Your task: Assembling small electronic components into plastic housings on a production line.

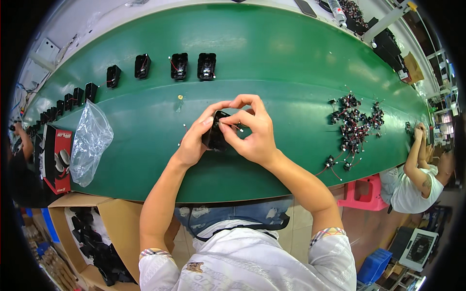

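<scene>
Close in front of me, my left hand (195, 138) is wrapped round a black plastic housing (215, 139) and keeps it tilted above the green table. My right hand (255, 128) pinches at the upper part of the housing with thumb and forefinger. Between those fingers is a small wired part, mostly hidden by the fingertips. Its thin lead (238, 128) with a white plug sticks out beside the right fingers. Another bit of red wire with a white end shows just left of the left hand.
A row of black housings (207, 67) curves along the far left of the table (272, 53). Several small wired parts (354, 123) lie piled at the right. A clear plastic bag (91, 145), a red box (62, 162) and a carton (121, 218) are at left. Co-workers sit at both sides.
</scene>
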A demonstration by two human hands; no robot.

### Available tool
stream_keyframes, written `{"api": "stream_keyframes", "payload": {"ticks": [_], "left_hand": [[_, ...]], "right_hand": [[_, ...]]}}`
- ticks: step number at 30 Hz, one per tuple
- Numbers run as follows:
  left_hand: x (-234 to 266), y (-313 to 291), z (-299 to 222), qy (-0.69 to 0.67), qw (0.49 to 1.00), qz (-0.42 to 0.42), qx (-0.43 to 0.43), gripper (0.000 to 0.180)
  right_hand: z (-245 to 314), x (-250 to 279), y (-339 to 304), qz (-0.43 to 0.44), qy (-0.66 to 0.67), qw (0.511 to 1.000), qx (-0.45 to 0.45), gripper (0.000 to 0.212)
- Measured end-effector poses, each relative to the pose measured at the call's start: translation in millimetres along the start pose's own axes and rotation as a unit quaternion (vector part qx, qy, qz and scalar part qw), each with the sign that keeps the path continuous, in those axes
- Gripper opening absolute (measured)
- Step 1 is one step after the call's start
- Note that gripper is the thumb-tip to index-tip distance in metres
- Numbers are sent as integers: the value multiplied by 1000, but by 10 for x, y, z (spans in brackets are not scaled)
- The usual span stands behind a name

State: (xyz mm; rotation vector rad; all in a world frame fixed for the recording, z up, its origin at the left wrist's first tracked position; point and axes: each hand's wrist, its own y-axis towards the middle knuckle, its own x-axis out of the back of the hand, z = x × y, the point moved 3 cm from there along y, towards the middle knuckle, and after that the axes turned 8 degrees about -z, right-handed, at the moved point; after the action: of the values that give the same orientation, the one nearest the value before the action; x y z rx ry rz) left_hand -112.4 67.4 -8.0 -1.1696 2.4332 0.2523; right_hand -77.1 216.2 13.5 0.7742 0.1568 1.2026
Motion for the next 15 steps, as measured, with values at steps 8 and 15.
{"api": "stream_keyframes", "payload": {"ticks": [8, 15], "left_hand": [[74, -14, 13, 97, 995, 14, 25, 75], [-22, -18, -12, 227, 959, -77, -150, 61]], "right_hand": [[-82, 70, 56, 107, 174, 966, -159, 24], [-5, 238, 161, 69, 91, 993, -32, 31]]}}
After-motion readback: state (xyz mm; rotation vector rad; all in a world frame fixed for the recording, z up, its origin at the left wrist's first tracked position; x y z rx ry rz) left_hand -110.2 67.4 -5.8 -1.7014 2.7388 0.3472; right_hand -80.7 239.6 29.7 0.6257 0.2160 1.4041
